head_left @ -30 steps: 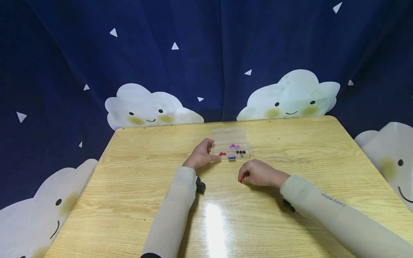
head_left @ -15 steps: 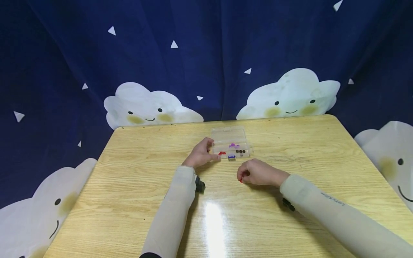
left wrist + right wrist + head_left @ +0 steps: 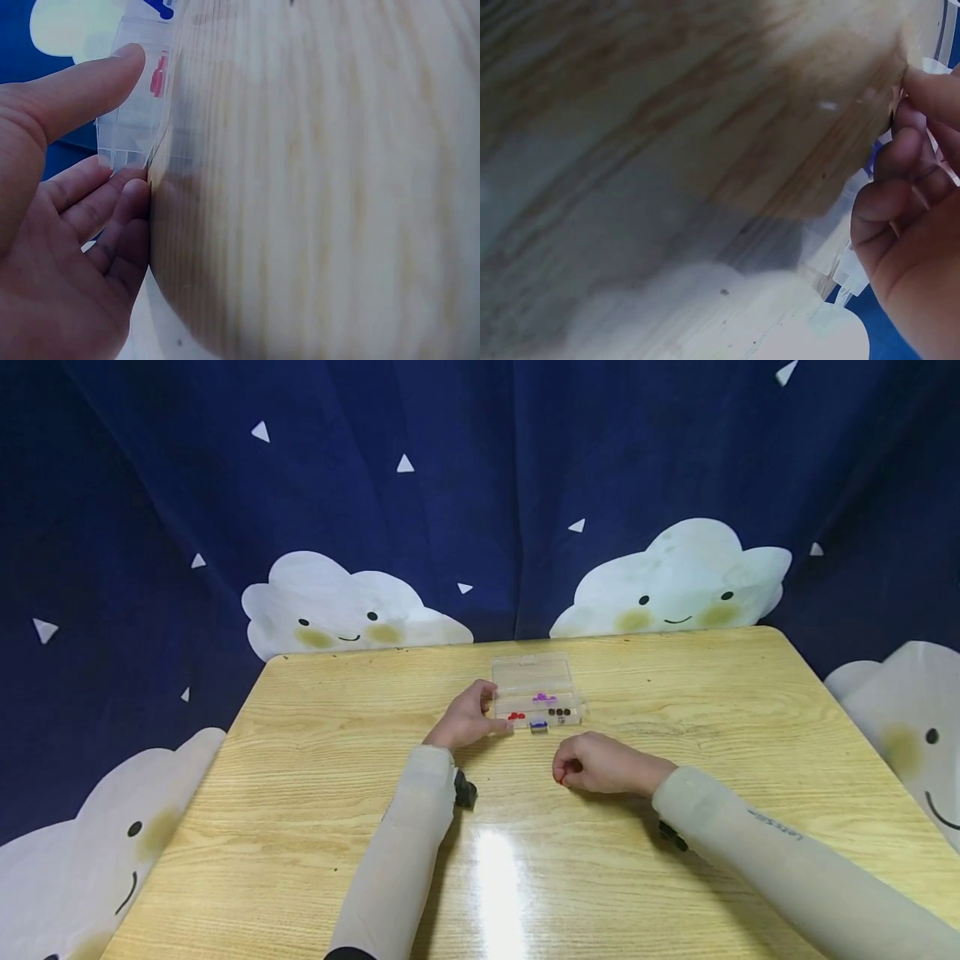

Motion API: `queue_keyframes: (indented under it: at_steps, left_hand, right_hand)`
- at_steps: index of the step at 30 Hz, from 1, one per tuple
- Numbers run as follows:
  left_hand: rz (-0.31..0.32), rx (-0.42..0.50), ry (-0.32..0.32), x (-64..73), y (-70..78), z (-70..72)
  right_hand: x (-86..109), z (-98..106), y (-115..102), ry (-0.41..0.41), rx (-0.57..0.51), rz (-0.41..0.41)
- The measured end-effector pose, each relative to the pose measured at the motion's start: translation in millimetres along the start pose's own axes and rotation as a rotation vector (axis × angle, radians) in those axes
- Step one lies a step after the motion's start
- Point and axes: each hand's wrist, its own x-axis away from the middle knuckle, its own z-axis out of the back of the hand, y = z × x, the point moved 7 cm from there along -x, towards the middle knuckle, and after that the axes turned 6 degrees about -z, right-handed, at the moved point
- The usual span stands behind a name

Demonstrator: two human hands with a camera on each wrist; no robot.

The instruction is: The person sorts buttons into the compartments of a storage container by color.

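A clear plastic box (image 3: 504,705) stands on the table with its transparent lid (image 3: 531,673) raised at the back. Inside lie small red pieces (image 3: 516,717), purple pieces (image 3: 544,698) and dark round pieces (image 3: 559,712). My left hand (image 3: 467,718) holds the box's left end, thumb at the front and fingers behind; the left wrist view shows the thumb (image 3: 97,90) near a red piece (image 3: 158,77). In front of the box, my right hand (image 3: 606,763) pinches a small red piece (image 3: 560,781) low over the table. Fingers mostly hide that piece, so its exact kind is unclear.
A blue part (image 3: 539,726) sits at the middle of the box's front edge. The wooden table (image 3: 300,827) reaches back to a dark blue curtain (image 3: 420,527) with white clouds. Light glares off the tabletop near the front.
My right hand stays almost in place, with slight finger movement around the red piece. My left hand and the box look the same.
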Motion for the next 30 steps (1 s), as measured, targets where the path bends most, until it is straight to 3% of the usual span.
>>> queue_keyframes:
  at_steps: [16, 30]
  left_hand:
    - [-0.008, -0.003, -0.004, 1.1, -0.1, -0.3]
    - [-0.006, -0.008, -0.001, -0.8, -1.7, -0.8]
  right_hand:
    - [1.7, 2, 2, -0.009, -0.062, -0.036]
    - [-1.9, 12, -3, 0.02, -0.038, -0.019]
